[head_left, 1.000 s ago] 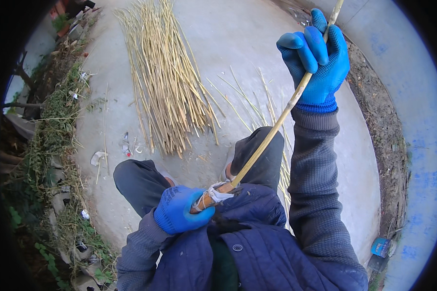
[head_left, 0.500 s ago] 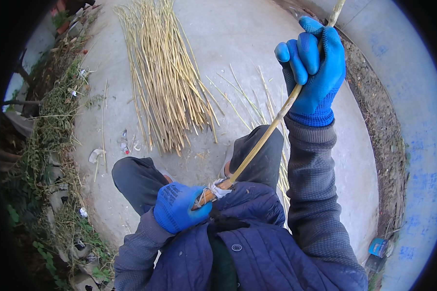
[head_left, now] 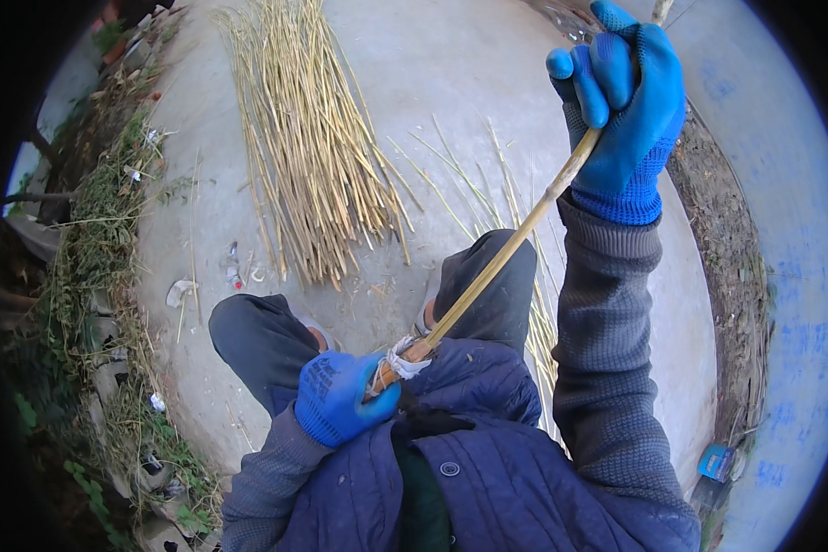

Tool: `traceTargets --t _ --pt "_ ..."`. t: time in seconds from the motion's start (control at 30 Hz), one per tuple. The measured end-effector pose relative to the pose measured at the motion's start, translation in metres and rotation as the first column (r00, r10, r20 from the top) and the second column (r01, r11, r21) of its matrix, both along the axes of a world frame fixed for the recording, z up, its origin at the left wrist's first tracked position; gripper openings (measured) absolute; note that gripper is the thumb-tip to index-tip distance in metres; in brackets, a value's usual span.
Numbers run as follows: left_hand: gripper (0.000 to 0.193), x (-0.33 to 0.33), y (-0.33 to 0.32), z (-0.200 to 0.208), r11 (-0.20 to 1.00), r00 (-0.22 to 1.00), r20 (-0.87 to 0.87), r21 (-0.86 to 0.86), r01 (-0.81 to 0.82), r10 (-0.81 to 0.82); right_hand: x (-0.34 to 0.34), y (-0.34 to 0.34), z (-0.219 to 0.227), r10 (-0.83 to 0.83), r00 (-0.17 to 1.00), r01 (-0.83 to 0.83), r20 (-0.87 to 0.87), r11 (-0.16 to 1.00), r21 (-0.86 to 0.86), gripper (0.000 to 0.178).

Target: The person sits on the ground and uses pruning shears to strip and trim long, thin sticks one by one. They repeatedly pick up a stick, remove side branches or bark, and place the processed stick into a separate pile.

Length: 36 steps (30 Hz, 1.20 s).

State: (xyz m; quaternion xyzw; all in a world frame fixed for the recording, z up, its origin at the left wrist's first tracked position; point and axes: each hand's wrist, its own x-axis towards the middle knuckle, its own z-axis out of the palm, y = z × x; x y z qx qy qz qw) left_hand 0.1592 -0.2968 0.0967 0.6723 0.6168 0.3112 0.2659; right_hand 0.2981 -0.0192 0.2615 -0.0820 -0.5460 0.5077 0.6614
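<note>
My left hand (head_left: 336,394), in a blue coated glove, is closed low in front of my jacket round an orange-brown wooden piece bound with a white cloth strip (head_left: 405,357). A long yellowish stick (head_left: 515,241) runs from that binding up and to the right. My gloved right hand (head_left: 630,110) is raised at the far right with its fingers curled round the stick, whose upper end goes past the hand toward the top edge. Whether the stick and the wooden piece are joined or just pressed together, I cannot tell.
A large bundle of dry sticks (head_left: 317,156) lies on the concrete floor (head_left: 469,55) ahead of my knees. Several thinner, loose stalks (head_left: 460,179) are right of it. Weeds (head_left: 110,230) line the left side; a pale wall (head_left: 800,304) and a blue container (head_left: 716,462) are at right.
My right hand has moved a little farther up and to the right, and more of the stick shows between the hands. The left hand has barely moved.
</note>
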Motion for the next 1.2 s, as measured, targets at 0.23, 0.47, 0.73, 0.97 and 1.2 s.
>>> traceTargets --t 0.23,0.47,0.73,0.97,1.2 --pt "0.024 0.005 0.02 0.03 0.996 0.988 0.155 0.088 -0.031 0.017 -0.007 -0.023 -0.03 0.146 0.987 -0.141 0.072 0.987 -0.072 0.048" --pt "0.026 -0.015 0.044 0.046 1.0 0.996 0.085 -0.001 0.028 -0.028 -0.008 -0.021 -0.053 0.309 0.94 -0.31 0.149 0.951 -0.015 0.05" --pt "0.028 -0.015 0.054 0.048 0.996 0.993 0.113 0.077 -0.042 0.033 -0.033 0.005 0.034 0.347 0.935 -0.344 0.067 0.937 -0.053 0.042" --pt "0.029 -0.052 0.119 0.085 0.989 0.925 0.377 0.105 -0.101 0.055 -0.035 0.014 0.008 0.248 0.889 -0.273 0.384 0.962 0.012 0.049" --pt "0.029 -0.057 0.154 0.096 0.983 0.72 0.68 -0.007 -0.182 0.138 -0.009 -0.051 -0.104 -0.114 0.766 -0.062 0.633 0.967 0.249 0.042"
